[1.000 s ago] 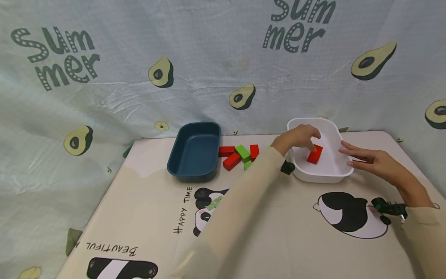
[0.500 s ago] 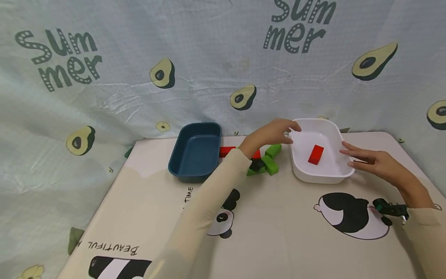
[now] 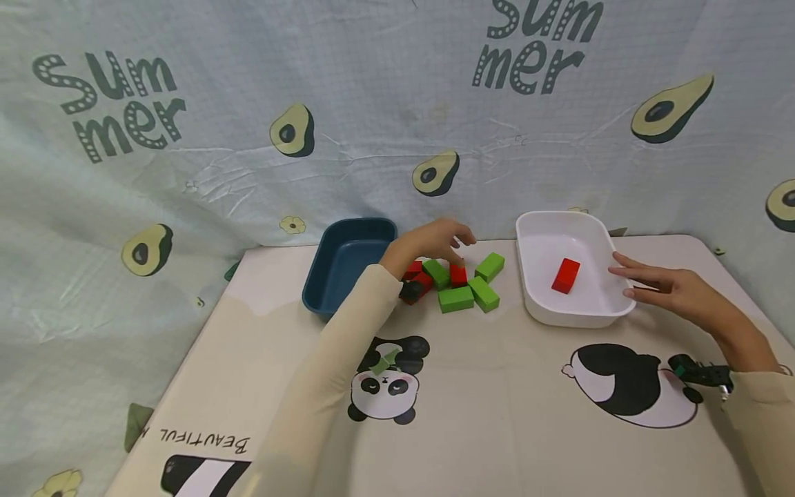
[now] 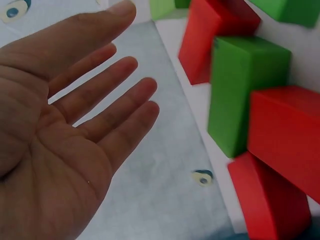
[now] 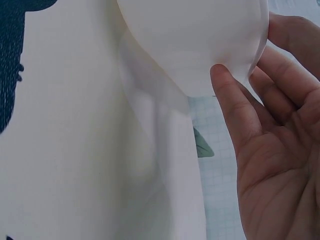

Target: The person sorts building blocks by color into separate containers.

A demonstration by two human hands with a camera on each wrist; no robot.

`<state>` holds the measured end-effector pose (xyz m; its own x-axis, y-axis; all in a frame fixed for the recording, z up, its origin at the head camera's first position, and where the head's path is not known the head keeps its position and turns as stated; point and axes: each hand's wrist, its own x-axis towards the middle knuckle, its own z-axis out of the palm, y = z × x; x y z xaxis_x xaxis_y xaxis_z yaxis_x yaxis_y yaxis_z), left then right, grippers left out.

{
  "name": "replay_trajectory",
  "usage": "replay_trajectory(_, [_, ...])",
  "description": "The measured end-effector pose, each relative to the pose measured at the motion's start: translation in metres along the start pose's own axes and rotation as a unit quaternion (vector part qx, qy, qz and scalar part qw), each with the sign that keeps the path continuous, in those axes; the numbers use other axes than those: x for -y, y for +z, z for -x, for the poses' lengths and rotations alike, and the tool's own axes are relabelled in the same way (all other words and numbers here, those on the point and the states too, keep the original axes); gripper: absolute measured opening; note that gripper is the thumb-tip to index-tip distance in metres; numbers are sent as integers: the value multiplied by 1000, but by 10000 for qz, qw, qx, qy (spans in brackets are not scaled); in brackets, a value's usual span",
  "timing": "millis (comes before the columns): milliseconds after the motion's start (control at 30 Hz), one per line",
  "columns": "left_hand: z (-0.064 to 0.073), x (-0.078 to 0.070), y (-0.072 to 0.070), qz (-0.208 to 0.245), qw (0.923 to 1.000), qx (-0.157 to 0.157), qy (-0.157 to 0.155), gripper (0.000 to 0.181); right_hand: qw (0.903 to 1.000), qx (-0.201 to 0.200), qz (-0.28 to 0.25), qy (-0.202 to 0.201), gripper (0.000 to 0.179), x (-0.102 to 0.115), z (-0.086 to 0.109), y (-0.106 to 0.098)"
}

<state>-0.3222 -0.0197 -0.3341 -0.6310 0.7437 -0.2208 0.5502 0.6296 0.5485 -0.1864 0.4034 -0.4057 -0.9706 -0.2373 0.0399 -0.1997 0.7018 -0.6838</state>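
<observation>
My left hand hovers over a cluster of red and green blocks, fingers spread and holding nothing. Beneath and around it lie a green block, a red block and several more. In the left wrist view the palm shows bare, with a green block and red blocks off to its side. On the right, the fingers of my right hand rest, nearly straight, against the right side of a white plastic container. One red block lies inside that container.
A dark blue container stands left of the blocks, partly behind my left wrist. Farther right in the cluster are green blocks, one near the front and another close to the white container. A patterned curtain hangs behind the table.
My left hand has moved left, from inside the white container to above the blocks. The red block stays behind in the container. The right hand keeps its place at the container's side.
</observation>
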Motion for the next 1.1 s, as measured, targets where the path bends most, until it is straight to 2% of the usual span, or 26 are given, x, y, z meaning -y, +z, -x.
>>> replay_trajectory(167, [5,12,2,31,9995,224,-209,56,10000,-1,74,-21,50,0,0,1])
replay_trajectory(300, [9,17,5,257,9985,341,-331,60,9999,-2,130,-13,50,1,0,1])
replay_trajectory(433, [10,18,9,377,9982,293,-368,60,9999,29,132,11,49,1,-1,1])
replay_trajectory(667, [10,21,20,110,9973,174,-698,63,9999,2,146,14,49,1,0,2])
replay_trajectory(833, [6,21,25,-41,9985,58,-546,61,9997,-32,250,31,49,-1,1,1])
replay_trajectory(933, [5,22,27,167,9989,108,-433,59,9996,-41,269,-23,49,-2,2,1])
replay_trajectory(1100, [4,26,29,495,9976,231,-434,59,9997,-40,236,-57,49,-1,1,2])
